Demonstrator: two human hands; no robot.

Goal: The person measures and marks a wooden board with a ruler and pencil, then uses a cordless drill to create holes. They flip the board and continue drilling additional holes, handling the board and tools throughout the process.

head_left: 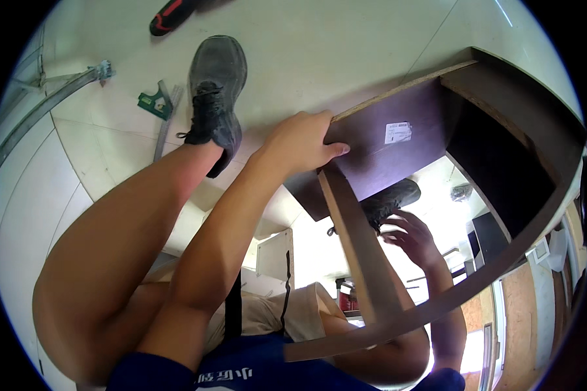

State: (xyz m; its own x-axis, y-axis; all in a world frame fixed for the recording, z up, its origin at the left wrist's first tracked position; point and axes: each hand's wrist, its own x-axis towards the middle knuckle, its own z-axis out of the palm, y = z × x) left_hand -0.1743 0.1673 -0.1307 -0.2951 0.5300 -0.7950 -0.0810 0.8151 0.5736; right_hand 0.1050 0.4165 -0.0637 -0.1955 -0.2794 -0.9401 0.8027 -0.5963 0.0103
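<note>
A dark brown wooden furniture carcass (398,117) with raw chipboard edges stands tilted over my lap. A white label (398,132) is stuck on its broad panel. My left hand (303,144) is closed on the near left end of that panel, thumb on its inner side and fingers over the edge. A narrow crosspiece (359,251) runs from beneath this hand toward me and meets a curved-looking rail (437,309). Through the open frame my right hand (412,240) shows beside my black shoe (394,197), fingers apart and curled, with nothing visible in them.
A combination square (155,103) with a green head lies on the pale tiled floor by my other black shoe (218,72). Further up is a black-and-red object (169,16). A metal tube frame (65,94) stands at the left; boards (522,313) lean at the right.
</note>
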